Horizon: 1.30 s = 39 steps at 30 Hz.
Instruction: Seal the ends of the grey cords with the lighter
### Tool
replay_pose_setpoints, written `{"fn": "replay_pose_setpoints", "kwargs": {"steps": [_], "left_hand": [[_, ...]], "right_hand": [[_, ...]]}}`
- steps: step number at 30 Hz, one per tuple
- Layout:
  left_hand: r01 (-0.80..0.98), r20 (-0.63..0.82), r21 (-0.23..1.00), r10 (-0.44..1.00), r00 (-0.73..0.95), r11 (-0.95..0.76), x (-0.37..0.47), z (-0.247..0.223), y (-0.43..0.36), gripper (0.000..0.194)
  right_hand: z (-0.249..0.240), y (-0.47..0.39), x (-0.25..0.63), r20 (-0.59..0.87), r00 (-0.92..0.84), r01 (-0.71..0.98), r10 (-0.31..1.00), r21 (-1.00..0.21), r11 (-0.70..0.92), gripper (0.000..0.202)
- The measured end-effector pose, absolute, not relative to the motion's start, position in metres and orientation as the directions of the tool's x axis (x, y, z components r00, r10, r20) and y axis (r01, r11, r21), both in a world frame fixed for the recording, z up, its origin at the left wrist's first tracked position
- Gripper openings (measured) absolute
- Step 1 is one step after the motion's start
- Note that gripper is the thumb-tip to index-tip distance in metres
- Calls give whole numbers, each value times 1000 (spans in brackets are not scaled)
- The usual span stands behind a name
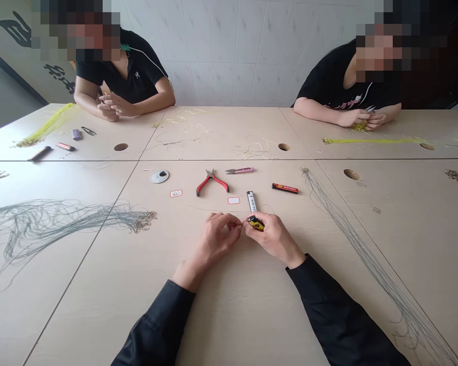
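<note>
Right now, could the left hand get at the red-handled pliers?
Probably yes: the red-handled pliers lie ahead of the left hand, uncovered, with nothing bulky between. Its fingers look pinched together, so they'd likely need to part first.

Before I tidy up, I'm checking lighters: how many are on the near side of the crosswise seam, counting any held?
3: a yellow-and-black lighter in the right hand, a white lighter just beyond it, and a red lighter farther right. Another could be hidden.

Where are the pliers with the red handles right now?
In the head view, the red-handled pliers lie on the table slightly left of centre, beyond the person's left hand, with the pink-handled snips just to their right.
</note>
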<state>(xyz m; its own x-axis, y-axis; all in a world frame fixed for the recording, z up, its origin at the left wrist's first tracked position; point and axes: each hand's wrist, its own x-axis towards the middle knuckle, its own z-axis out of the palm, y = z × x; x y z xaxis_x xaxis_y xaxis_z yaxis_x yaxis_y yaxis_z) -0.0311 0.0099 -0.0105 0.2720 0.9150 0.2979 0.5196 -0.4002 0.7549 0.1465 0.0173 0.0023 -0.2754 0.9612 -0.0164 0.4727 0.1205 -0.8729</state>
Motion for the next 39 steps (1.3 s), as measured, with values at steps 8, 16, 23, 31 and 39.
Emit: {"fn": "replay_pose_setpoints", "kwargs": {"steps": [8, 16, 23, 31, 39], "left_hand": [[527, 281, 752, 916, 287, -396, -31, -12, 11, 3], [538, 292, 744, 917, 271, -396, -32, -14, 11, 6], [554, 294, 735, 920, 258, -390, -28, -14, 13, 5], [528, 283, 760, 924, 257, -380, -27, -13, 12, 6], [496, 270, 785, 925, 266, -372, -28, -14, 12, 6]], "right_hand": [[-2, 17, 146, -9, -293, 482, 956, -865, 139, 14], [2, 17, 147, -3, -303, 462, 953, -875, 145, 16], [0, 16, 147, 9, -324, 463, 946, -870, 167, 12], [0, 17, 144, 15, -321, 468, 947, -867, 173, 9], [-2, 16, 143, -8, -315, 440, 949, -887, 139, 9]]}}
